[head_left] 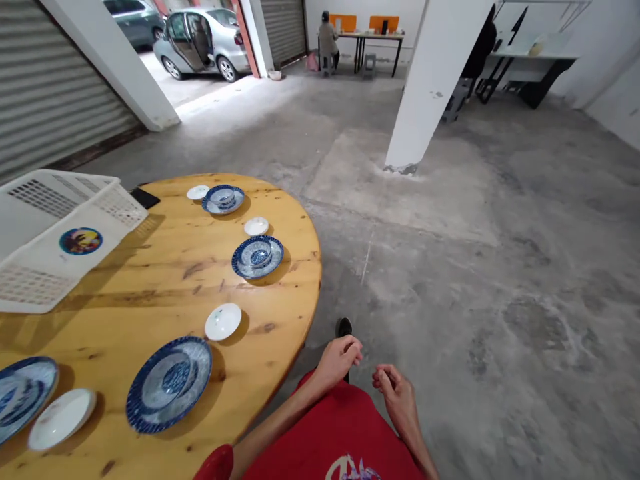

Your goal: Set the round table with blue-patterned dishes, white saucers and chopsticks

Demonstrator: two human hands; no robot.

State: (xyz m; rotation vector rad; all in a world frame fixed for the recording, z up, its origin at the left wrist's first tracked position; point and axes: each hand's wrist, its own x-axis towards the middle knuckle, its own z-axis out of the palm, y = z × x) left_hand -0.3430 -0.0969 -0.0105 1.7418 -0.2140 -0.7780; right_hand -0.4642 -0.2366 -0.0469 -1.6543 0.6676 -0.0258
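Note:
My left hand hangs in front of my red shirt, beside the table edge, with loosely curled fingers and nothing seen in it. Just to its right, apart from it, my right hand is also curled and holds nothing I can see. Nearest on the wooden table are a white saucer and a blue-rimmed plate with a clear bowl on it. Farther along the edge lie another blue-patterned plate with a bowl, and a white saucer. Neither hand touches the tableware.
A white plastic basket stands on the table's left, with a dark flat object behind it. A white pillar rises from the concrete floor. Seated people are at desks behind. A silver car is parked outside.

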